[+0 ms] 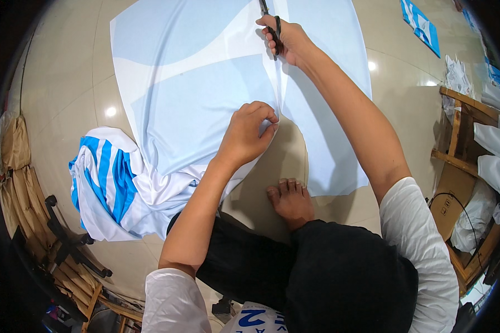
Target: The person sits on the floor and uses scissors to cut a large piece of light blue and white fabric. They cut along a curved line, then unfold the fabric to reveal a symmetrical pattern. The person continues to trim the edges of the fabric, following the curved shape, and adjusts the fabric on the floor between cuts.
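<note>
A large sheet of white and pale blue fabric (200, 105) lies spread over the floor in front of me. My left hand (249, 132) pinches its cut edge between thumb and fingers, near the middle. Farther away, my right hand (286, 40) grips a pair of black-handled scissors (277, 34), whose blades point away from me at the top edge of the view. A slit runs through the fabric from the scissors down toward my left hand. To the right of it lies a separated pale blue part (333, 139).
Bunched blue-and-white striped fabric (108, 183) lies at the left. My bare foot (290, 202) rests on the tiled floor. A wooden frame (455, 133) with cardboard and white plastic stands right; a chair base (72, 244) and brown cloth (25, 183) are left. A folded blue-and-white piece (422, 25) lies far right.
</note>
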`<action>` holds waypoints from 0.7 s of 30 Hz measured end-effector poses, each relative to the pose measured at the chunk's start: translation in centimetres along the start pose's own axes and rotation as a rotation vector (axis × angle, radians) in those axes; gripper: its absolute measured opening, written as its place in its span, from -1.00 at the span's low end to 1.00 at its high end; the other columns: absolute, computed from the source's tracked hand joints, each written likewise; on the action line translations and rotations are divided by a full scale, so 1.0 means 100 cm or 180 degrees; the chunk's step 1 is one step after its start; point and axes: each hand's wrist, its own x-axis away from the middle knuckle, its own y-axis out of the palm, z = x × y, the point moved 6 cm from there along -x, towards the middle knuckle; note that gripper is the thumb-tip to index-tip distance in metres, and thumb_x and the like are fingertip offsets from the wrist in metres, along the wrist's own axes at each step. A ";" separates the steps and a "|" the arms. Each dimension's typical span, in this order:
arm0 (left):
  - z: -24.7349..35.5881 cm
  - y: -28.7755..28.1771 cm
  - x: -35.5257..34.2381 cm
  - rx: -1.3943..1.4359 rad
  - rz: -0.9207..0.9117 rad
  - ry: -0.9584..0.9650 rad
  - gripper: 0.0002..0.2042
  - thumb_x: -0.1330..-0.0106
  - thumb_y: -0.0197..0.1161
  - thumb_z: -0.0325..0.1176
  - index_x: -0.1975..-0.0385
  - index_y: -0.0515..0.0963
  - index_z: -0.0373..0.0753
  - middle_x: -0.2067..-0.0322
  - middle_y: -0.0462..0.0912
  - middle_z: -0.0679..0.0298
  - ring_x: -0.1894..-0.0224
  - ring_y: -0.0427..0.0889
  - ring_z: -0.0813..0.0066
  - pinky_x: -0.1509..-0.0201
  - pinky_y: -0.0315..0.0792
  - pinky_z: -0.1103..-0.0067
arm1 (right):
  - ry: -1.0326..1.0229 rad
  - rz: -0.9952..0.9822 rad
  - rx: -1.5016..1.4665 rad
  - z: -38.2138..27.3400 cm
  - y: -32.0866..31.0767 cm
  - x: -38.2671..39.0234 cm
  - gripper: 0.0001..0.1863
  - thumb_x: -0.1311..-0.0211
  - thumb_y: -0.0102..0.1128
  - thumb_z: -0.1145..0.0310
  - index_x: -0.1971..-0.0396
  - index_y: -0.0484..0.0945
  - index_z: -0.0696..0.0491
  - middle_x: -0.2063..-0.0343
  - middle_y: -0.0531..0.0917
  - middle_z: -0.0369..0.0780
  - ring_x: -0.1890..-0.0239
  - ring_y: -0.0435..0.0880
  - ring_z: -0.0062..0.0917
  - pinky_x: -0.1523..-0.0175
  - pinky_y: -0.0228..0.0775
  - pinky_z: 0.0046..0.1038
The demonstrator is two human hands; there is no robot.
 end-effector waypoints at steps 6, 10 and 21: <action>0.001 0.000 0.000 0.0013 0.0008 0.0005 -0.90 -0.32 0.37 -0.49 0.23 0.61 -0.24 0.09 0.70 0.18 -0.04 0.63 0.07 -0.19 0.48 0.27 | -0.0026 0.0041 -0.0007 -0.002 0.002 -0.009 -0.74 -0.23 0.52 0.22 0.36 0.67 0.09 0.57 0.56 -0.38 0.59 0.45 -0.74 0.50 0.32 -0.63; 0.000 0.000 0.000 -0.0006 -0.0028 -0.0034 -0.90 -0.32 0.37 -0.49 0.22 0.61 -0.25 0.08 0.70 0.19 -0.05 0.63 0.07 -0.19 0.48 0.27 | -0.0094 0.0022 0.0028 -0.003 0.002 -0.011 -0.77 -0.21 0.53 0.32 0.45 0.61 0.09 0.58 0.59 -0.32 0.59 0.48 -0.71 0.50 0.36 -0.61; 0.001 0.000 -0.001 0.0007 -0.0040 -0.0045 -0.90 -0.32 0.37 -0.50 0.22 0.61 -0.26 0.10 0.70 0.18 -0.03 0.62 0.08 -0.17 0.49 0.29 | 0.0262 -0.0297 -0.0308 -0.004 0.005 -0.044 -0.74 -0.37 0.37 0.19 0.46 0.54 -0.04 0.66 0.51 -0.39 0.71 0.37 -0.66 0.65 0.23 -0.49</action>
